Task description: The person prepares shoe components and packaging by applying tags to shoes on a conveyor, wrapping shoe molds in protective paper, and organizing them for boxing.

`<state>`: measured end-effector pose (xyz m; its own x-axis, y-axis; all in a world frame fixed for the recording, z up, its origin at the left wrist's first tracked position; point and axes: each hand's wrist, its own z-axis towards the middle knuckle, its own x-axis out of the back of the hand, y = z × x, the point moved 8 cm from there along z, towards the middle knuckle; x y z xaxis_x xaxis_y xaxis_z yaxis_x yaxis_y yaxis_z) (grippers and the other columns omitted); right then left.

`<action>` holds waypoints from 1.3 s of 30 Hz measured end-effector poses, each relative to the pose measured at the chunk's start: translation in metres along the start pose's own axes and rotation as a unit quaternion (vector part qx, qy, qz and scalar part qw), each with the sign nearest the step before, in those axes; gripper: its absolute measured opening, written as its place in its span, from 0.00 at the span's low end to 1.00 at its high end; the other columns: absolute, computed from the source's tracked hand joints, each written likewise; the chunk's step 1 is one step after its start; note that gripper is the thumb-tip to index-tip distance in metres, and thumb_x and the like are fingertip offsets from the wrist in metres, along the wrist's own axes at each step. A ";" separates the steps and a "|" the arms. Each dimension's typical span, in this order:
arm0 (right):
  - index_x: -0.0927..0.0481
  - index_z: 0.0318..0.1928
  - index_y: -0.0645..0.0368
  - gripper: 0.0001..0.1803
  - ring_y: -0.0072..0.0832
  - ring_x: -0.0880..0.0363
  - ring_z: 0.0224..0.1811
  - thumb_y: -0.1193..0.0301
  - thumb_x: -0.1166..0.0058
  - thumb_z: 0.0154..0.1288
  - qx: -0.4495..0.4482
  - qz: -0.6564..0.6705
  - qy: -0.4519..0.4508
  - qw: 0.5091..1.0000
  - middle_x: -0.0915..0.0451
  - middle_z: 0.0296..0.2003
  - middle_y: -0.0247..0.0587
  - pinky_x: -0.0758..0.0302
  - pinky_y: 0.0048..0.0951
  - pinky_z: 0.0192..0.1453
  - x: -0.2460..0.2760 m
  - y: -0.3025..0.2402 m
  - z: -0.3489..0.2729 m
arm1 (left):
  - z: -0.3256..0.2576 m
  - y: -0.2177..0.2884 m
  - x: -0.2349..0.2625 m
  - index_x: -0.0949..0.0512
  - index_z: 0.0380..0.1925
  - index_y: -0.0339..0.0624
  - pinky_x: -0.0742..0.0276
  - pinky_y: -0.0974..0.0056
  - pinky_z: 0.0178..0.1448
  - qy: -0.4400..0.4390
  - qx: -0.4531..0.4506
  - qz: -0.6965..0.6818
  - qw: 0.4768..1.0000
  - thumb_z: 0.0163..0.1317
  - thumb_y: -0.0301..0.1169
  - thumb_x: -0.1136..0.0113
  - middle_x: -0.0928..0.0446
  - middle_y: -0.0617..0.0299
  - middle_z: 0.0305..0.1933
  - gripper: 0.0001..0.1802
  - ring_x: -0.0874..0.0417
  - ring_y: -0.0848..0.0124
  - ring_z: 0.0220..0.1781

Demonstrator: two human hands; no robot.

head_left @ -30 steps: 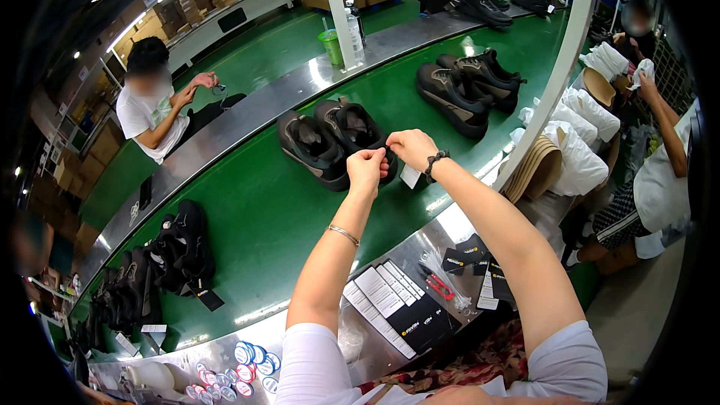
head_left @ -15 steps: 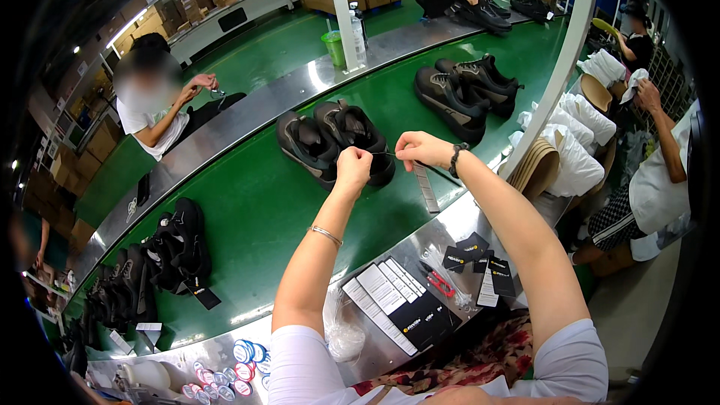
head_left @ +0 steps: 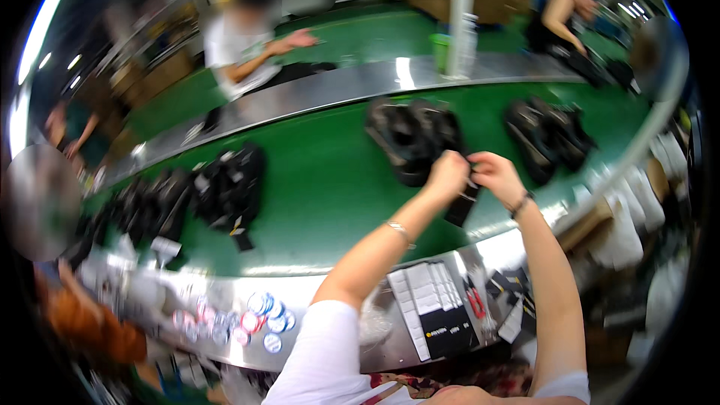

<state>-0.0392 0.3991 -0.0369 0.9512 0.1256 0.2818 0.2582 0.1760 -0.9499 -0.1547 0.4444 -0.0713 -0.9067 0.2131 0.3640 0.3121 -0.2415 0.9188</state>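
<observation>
Both my hands meet just in front of a pair of black shoes (head_left: 396, 137) on the green conveyor belt (head_left: 315, 180). My left hand (head_left: 448, 174) is closed in a pinch at the shoes' near right edge. Close beside it, my right hand (head_left: 496, 178) pinches too, its fingertips almost touching the left ones. Between them is the thin cord of a black hang tag (head_left: 460, 208), which dangles below my fingers. Blur and fingers hide the cord itself, and I cannot tell whether it is tied to a shoe.
Another shoe pair (head_left: 551, 135) stands to the right; more shoes (head_left: 229, 184) line up at left. On the metal ledge lie tag stacks (head_left: 442, 330), red-handled snippers (head_left: 475, 298), a clear plastic bundle (head_left: 375, 322) and round stickers (head_left: 261, 322). A co-worker (head_left: 244, 45) sits across the belt.
My view has swung left, so everything sits further right. My hands have come closer together, and the hanging tag now shows its black side instead of its white one.
</observation>
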 end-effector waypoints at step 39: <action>0.18 0.31 0.63 0.05 0.18 0.25 0.29 0.73 0.40 0.55 -0.034 0.138 0.120 0.983 0.20 0.27 0.33 0.28 0.21 0.36 0.006 0.010 0.013 | 0.003 -0.003 -0.002 0.23 0.47 0.38 0.30 0.76 0.35 -0.085 0.054 -0.347 0.932 0.59 0.26 0.43 0.23 0.67 0.35 0.15 0.27 0.81 0.30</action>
<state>-0.0337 0.4144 -0.0427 0.9970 -0.0751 -0.0208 -0.0132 0.1008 -0.9948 -0.1528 0.4478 -0.0746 -0.8460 0.4312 -0.3137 -0.2982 0.1053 0.9487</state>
